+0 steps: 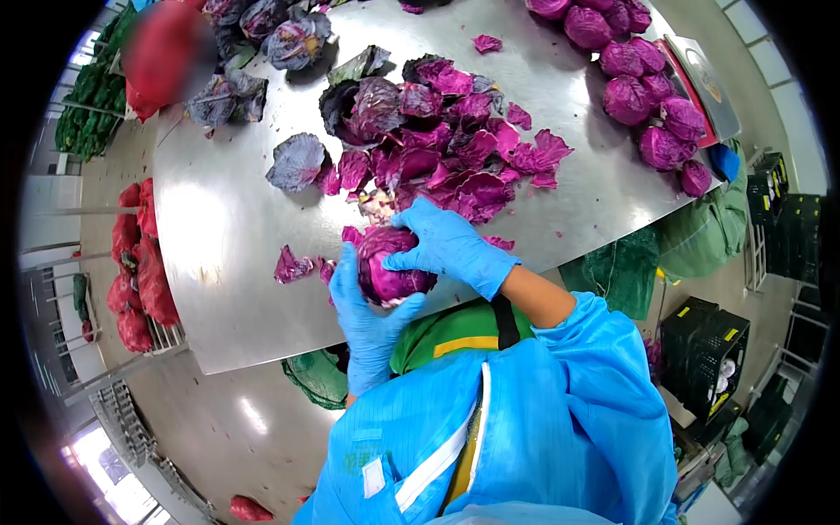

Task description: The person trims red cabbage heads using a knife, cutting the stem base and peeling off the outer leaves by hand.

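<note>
Between my two blue-gloved hands is a round red cabbage (pixel 385 267), held over the near edge of the steel table. My left hand (pixel 366 315) cups it from the left and below, thumb against its lower side. From the right, my right hand (pixel 446 249) grips the cabbage, with fingers over its top and the thumb across its face. Just beyond lies a heap of torn purple cabbage leaves (pixel 455 166), and a few scraps (pixel 293 265) rest left of my left hand.
Trimmed red cabbages (pixel 626 96) are piled at the table's right end. Dark untrimmed cabbages (pixel 297 39) sit at the far left, near a red sack (pixel 166 61). Black crates (pixel 704 350) stand on the floor to the right, and filled red net bags (pixel 144 271) to the left.
</note>
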The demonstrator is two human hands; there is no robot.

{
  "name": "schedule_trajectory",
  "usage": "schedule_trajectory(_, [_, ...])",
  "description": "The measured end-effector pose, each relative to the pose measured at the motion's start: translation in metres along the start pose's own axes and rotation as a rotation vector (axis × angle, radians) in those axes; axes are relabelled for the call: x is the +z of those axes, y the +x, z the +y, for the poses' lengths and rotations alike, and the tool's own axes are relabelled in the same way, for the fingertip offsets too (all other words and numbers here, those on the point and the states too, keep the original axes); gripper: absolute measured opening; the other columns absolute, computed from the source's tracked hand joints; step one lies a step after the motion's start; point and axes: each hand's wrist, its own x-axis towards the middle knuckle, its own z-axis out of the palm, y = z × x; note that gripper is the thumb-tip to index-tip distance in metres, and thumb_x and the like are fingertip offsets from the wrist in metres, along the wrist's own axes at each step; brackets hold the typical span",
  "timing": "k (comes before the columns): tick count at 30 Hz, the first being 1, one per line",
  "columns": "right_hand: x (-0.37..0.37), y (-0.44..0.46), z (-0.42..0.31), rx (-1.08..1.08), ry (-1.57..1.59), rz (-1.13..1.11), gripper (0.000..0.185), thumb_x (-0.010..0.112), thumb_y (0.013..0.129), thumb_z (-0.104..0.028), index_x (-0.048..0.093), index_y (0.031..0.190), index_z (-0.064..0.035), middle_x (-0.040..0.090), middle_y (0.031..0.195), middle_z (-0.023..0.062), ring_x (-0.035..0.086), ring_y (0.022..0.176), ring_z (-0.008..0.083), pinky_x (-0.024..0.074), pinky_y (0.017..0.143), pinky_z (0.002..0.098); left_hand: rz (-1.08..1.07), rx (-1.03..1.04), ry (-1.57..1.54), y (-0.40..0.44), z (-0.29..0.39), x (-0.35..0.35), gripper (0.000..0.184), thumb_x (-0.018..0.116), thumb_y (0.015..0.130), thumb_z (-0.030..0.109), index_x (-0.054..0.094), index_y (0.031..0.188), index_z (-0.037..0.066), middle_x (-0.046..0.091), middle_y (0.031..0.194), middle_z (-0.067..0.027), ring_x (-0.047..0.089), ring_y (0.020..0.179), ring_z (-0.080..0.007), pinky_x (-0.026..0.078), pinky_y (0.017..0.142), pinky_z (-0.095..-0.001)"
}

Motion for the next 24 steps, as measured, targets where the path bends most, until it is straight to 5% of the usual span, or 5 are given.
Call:
schedule_trajectory(6, [-0.001, 0.001, 0.014, -0.161, -0.188, -0.029, 0.059, 0.065, 0.08, -0.054, 0.061, 0.119, -0.0101, 0.059, 0.101, 0.0149, 0.061, 0.092, 0.0341, 0.0503, 0.075, 0.0437, -0.198, -0.131, -0.418, 0.017, -0.024, 0.017, 0.117, 0.088, 0.062, 0.039, 0.019, 0.148, -0.002, 0.03, 0.148, -0.0206, 0.038, 0.133, -0.0296, 0.034, 0.109, -0.0396])
schedule_trajectory(13, [-0.018, 0.013, 0.033, -0.324, -0.116, -0.122, 0.046, 0.065, 0.082, -0.048, 0.066, 0.11, -0.0105, 0.061, 0.096, 0.0143, 0.062, 0.086, 0.0342, 0.0505, 0.072, 0.0435, -0.12, -0.066, -0.353, 0.011, -0.015, 0.029, 0.119, 0.089, 0.06, 0.034, 0.017, 0.15, 0.005, 0.028, 0.15, -0.0182, 0.038, 0.133, -0.028, 0.034, 0.11, -0.0404])
schedule_trajectory(18, [-0.01, 0.006, 0.02, -0.49, -0.392, 0.084, 0.025, 0.062, 0.081, -0.034, 0.056, 0.082, -0.0095, 0.057, 0.079, 0.0132, 0.062, 0.064, 0.0314, 0.0485, 0.05, 0.0441, -0.085, -0.083, -0.442, 0.012, -0.01, 0.033, 0.12, 0.089, 0.059, 0.034, 0.016, 0.149, 0.002, 0.032, 0.146, -0.016, 0.04, 0.129, -0.0265, 0.032, 0.11, -0.0391])
schedule_trajectory(22, [-0.001, 0.017, 0.03, -0.566, -0.468, 0.179, 0.018, 0.061, 0.079, -0.026, 0.057, 0.082, -0.0083, 0.055, 0.071, 0.0117, 0.062, 0.061, 0.0303, 0.0481, 0.046, 0.0415, -0.031, -0.178, -0.547, 0.008, -0.003, 0.038, 0.12, 0.09, 0.058, 0.032, 0.017, 0.149, 0.002, 0.033, 0.145, -0.0169, 0.04, 0.13, -0.0274, 0.031, 0.111, -0.0394])
schedule_trajectory(24, [-0.008, 0.036, 0.052, -0.411, -0.537, 0.267, 0.02, 0.062, 0.078, -0.026, 0.057, 0.083, -0.008, 0.056, 0.074, 0.012, 0.062, 0.061, 0.0303, 0.0484, 0.046, 0.0423, -0.028, -0.07, -0.414, 0.0, -0.007, 0.04, 0.12, 0.09, 0.059, 0.031, 0.016, 0.149, 0.001, 0.034, 0.143, -0.0186, 0.039, 0.13, -0.0288, 0.031, 0.111, -0.0401])
